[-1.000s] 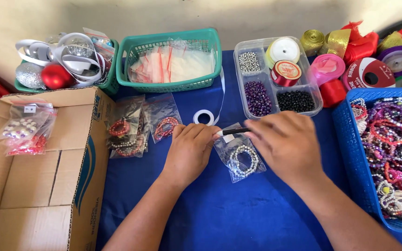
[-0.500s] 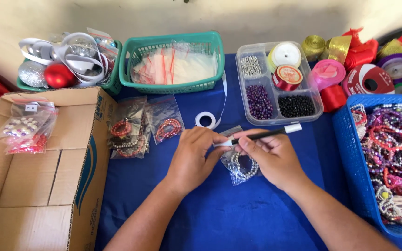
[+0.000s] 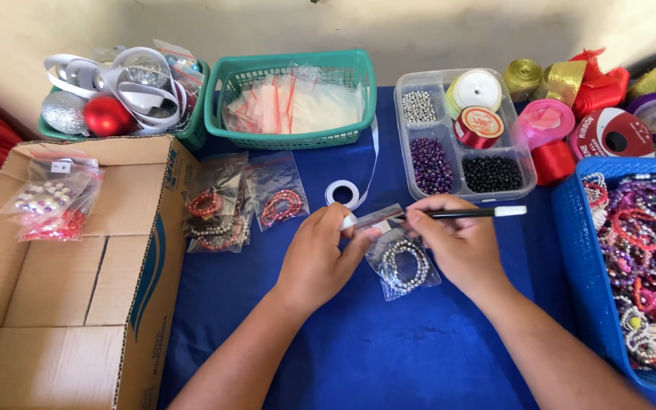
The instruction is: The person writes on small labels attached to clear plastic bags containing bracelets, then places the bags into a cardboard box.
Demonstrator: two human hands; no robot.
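Small bag [image 3: 402, 262]: clear glossy plastic, shiny beads inside
Pen [image 3: 471, 213]: smooth black plastic, white cap
Tablecloth [image 3: 358, 349]: matt blue cloth
Box [image 3: 77, 304]: matt brown cardboard
Green basket [image 3: 290, 140]: moulded plastic
Bauble [image 3: 106, 115]: glossy red

A clear zip bag [image 3: 402, 263] of silver beads lies at centre. Similar bags [image 3: 241, 203] sit at ten o'clock. A brown cardboard box [image 3: 70, 304] stands at eight o'clock.

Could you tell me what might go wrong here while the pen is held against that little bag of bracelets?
The right hand holds the pen tip at the top of the small bag, which the left hand only pinches at one corner; the thin plastic could slide or crease, smudging any mark. The loose ribbon roll lies just beyond the fingers and may get nudged.
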